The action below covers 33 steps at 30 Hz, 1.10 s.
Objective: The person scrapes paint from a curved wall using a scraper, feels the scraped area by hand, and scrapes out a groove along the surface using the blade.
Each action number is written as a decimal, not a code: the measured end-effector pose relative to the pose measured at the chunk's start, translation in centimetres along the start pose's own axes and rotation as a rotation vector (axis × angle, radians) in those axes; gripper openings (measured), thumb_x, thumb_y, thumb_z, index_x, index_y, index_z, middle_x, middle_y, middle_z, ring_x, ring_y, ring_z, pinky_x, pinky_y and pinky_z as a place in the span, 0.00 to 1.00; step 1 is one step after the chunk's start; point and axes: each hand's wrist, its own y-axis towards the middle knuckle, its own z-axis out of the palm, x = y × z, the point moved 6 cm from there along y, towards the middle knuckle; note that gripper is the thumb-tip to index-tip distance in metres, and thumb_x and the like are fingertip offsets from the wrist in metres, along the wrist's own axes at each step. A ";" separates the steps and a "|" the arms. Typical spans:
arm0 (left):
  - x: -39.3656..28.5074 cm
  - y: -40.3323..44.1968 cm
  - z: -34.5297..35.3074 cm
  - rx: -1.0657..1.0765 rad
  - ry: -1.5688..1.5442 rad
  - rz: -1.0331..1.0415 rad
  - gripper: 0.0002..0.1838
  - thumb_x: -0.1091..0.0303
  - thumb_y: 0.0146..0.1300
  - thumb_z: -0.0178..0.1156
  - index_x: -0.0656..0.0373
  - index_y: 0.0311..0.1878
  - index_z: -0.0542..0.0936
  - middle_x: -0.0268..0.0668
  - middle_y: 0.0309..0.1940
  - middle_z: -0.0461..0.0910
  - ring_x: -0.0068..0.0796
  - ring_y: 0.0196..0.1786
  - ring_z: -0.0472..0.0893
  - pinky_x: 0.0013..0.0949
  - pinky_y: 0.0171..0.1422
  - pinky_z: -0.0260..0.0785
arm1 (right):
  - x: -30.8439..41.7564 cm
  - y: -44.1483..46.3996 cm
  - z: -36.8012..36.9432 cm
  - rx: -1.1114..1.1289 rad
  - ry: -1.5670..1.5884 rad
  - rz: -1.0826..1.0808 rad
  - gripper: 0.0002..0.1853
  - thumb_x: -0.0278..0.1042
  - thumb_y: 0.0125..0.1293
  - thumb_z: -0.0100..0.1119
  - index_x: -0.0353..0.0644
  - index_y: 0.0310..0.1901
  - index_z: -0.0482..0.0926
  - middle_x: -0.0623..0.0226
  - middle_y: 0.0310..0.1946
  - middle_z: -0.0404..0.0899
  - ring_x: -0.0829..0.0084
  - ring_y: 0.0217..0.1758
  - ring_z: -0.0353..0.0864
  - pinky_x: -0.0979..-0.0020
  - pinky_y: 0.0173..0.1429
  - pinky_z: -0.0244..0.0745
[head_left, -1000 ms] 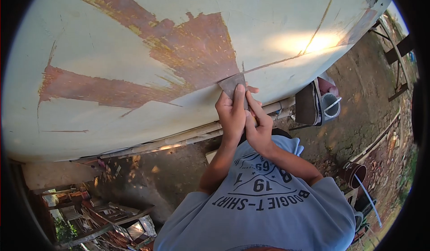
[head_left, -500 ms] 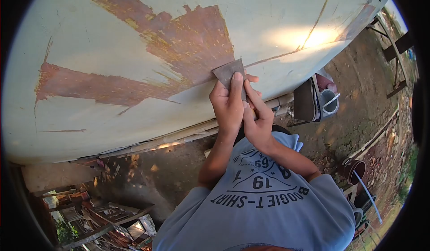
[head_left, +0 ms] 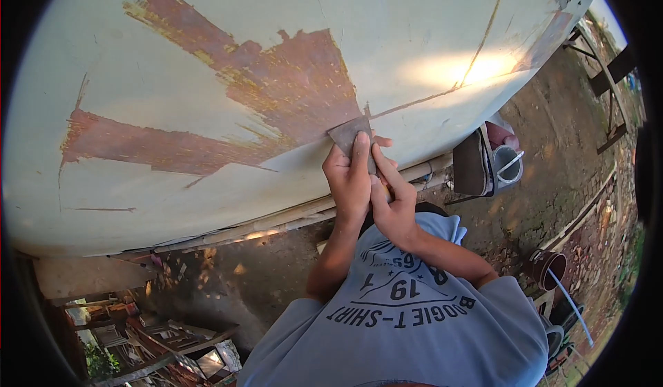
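Observation:
A flat grey scraper blade (head_left: 351,135) has its edge against the pale surface (head_left: 276,200), at the lower corner of a reddish-brown bare patch (head_left: 297,76) with yellowish streaks. My left hand (head_left: 350,183) grips the blade from the left, its thumb lying on the flat face. My right hand (head_left: 394,200) is closed round the scraper's handle, with a finger stretched up along the blade. A small yellowish bit of the handle shows between the hands; the rest is hidden by the fingers.
Pipes (head_left: 290,215) run below the surface's lower edge. To the right stand a dark container (head_left: 472,164) and a grey bucket (head_left: 508,164). A brown bucket (head_left: 545,268) sits farther right. Scrap wood (head_left: 173,345) lies at the lower left, and a metal frame (head_left: 608,86) stands at the upper right.
Both hands and the scraper shifted up slightly, then back down in the view. The camera view has also moved a little. The grip looks the same.

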 end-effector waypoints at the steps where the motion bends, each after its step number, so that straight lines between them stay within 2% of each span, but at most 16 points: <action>1: -0.4 -0.1 0.1 0.009 0.002 -0.016 0.12 0.65 0.77 0.51 0.67 0.47 0.75 0.44 0.35 0.82 0.25 0.27 0.82 0.28 0.29 0.79 | 0.5 -0.1 0.0 0.007 0.003 0.040 0.26 0.23 0.69 0.53 0.37 0.69 0.69 0.48 0.45 0.85 0.78 0.41 0.81 0.75 0.46 0.77; 2: -0.5 0.0 0.1 0.018 0.001 -0.021 0.12 0.65 0.77 0.51 0.66 0.47 0.75 0.44 0.35 0.83 0.25 0.27 0.82 0.28 0.29 0.79 | 0.7 0.1 0.0 0.018 0.007 0.071 0.26 0.23 0.69 0.53 0.37 0.69 0.69 0.48 0.46 0.85 0.78 0.41 0.81 0.74 0.47 0.77; 6: 1.5 0.1 -0.3 -0.064 -0.033 -0.015 0.12 0.66 0.77 0.51 0.67 0.45 0.75 0.43 0.34 0.83 0.25 0.26 0.82 0.26 0.29 0.77 | -0.9 0.3 -0.1 -0.016 -0.026 -0.059 0.26 0.23 0.69 0.53 0.36 0.69 0.69 0.50 0.45 0.85 0.79 0.41 0.80 0.75 0.47 0.77; 11: -0.6 0.1 0.2 0.010 -0.057 -0.046 0.12 0.66 0.77 0.52 0.67 0.46 0.76 0.42 0.36 0.84 0.26 0.28 0.83 0.27 0.30 0.79 | 0.0 0.4 0.2 -0.023 0.026 -0.012 0.27 0.23 0.68 0.53 0.35 0.69 0.69 0.52 0.36 0.84 0.78 0.35 0.81 0.75 0.42 0.76; 14: 1.8 -0.2 -0.5 -0.058 -0.025 -0.023 0.12 0.66 0.77 0.51 0.67 0.44 0.76 0.42 0.36 0.84 0.24 0.28 0.83 0.25 0.28 0.77 | -1.4 -0.1 0.0 -0.024 -0.017 -0.059 0.26 0.22 0.69 0.53 0.35 0.69 0.69 0.53 0.38 0.84 0.80 0.37 0.79 0.76 0.43 0.76; 15: 1.0 0.1 0.0 -0.069 -0.001 0.024 0.12 0.66 0.77 0.51 0.67 0.44 0.76 0.43 0.35 0.84 0.24 0.28 0.83 0.26 0.27 0.76 | -1.5 0.1 -0.1 0.020 -0.005 0.047 0.26 0.23 0.69 0.53 0.34 0.69 0.69 0.54 0.40 0.85 0.80 0.39 0.79 0.76 0.44 0.76; 18: -1.7 0.6 0.8 0.020 -0.008 -0.004 0.11 0.67 0.76 0.51 0.68 0.45 0.76 0.43 0.35 0.84 0.25 0.30 0.83 0.28 0.30 0.80 | 1.5 1.3 0.1 -0.075 -0.046 -0.142 0.26 0.23 0.69 0.53 0.34 0.69 0.69 0.54 0.40 0.85 0.79 0.38 0.80 0.75 0.44 0.76; 19: -1.9 0.6 0.8 0.022 -0.038 -0.043 0.11 0.67 0.76 0.52 0.68 0.45 0.76 0.42 0.35 0.84 0.25 0.31 0.84 0.27 0.29 0.79 | 0.8 1.0 0.2 -0.011 0.026 0.030 0.26 0.22 0.69 0.52 0.35 0.69 0.69 0.53 0.41 0.85 0.78 0.40 0.81 0.75 0.46 0.76; 22: 0.8 0.1 -0.1 -0.033 0.019 0.014 0.13 0.64 0.77 0.51 0.66 0.47 0.75 0.44 0.35 0.84 0.25 0.25 0.82 0.25 0.26 0.74 | -0.1 0.3 0.1 -0.025 -0.008 -0.031 0.26 0.21 0.69 0.52 0.34 0.69 0.69 0.54 0.42 0.85 0.78 0.41 0.80 0.75 0.48 0.76; 23: 1.2 0.0 -0.2 -0.029 0.023 0.031 0.13 0.64 0.77 0.51 0.66 0.47 0.75 0.43 0.35 0.84 0.25 0.25 0.82 0.25 0.25 0.74 | -0.8 0.0 -0.1 0.021 -0.001 0.052 0.27 0.21 0.69 0.51 0.35 0.70 0.68 0.53 0.46 0.84 0.77 0.43 0.80 0.74 0.50 0.76; 26: -2.2 0.3 1.1 -0.014 -0.007 -0.025 0.12 0.65 0.76 0.52 0.67 0.47 0.75 0.43 0.35 0.84 0.26 0.25 0.82 0.26 0.26 0.76 | 2.3 1.0 -0.1 -0.011 -0.031 -0.079 0.27 0.22 0.69 0.50 0.34 0.70 0.67 0.52 0.49 0.83 0.77 0.46 0.80 0.74 0.52 0.76; 27: -2.7 0.2 1.1 0.010 -0.001 -0.057 0.11 0.66 0.76 0.52 0.67 0.47 0.75 0.43 0.35 0.83 0.25 0.25 0.82 0.27 0.27 0.77 | 2.2 0.7 0.2 0.003 0.074 0.007 0.27 0.22 0.69 0.50 0.34 0.70 0.67 0.51 0.54 0.81 0.75 0.52 0.79 0.73 0.56 0.74; 30: -0.5 0.1 0.4 -0.070 0.012 0.081 0.11 0.66 0.76 0.51 0.66 0.47 0.75 0.43 0.36 0.83 0.25 0.25 0.82 0.26 0.27 0.77 | 0.9 0.1 0.1 0.026 0.017 0.042 0.27 0.22 0.70 0.51 0.34 0.70 0.67 0.52 0.53 0.81 0.75 0.52 0.79 0.74 0.57 0.73; 31: -0.1 -0.2 0.2 -0.056 0.002 0.009 0.12 0.66 0.76 0.51 0.67 0.47 0.76 0.43 0.36 0.83 0.24 0.25 0.82 0.26 0.27 0.77 | 0.9 0.4 0.0 0.020 0.021 0.029 0.27 0.22 0.70 0.51 0.34 0.70 0.67 0.52 0.53 0.82 0.75 0.51 0.79 0.74 0.57 0.74; 33: -1.4 0.8 1.0 0.000 -0.004 0.057 0.12 0.66 0.76 0.51 0.67 0.47 0.76 0.44 0.35 0.83 0.24 0.25 0.82 0.27 0.27 0.77 | 1.5 1.3 -0.1 -0.003 0.002 -0.046 0.26 0.22 0.70 0.51 0.34 0.70 0.67 0.53 0.52 0.82 0.76 0.50 0.80 0.74 0.56 0.74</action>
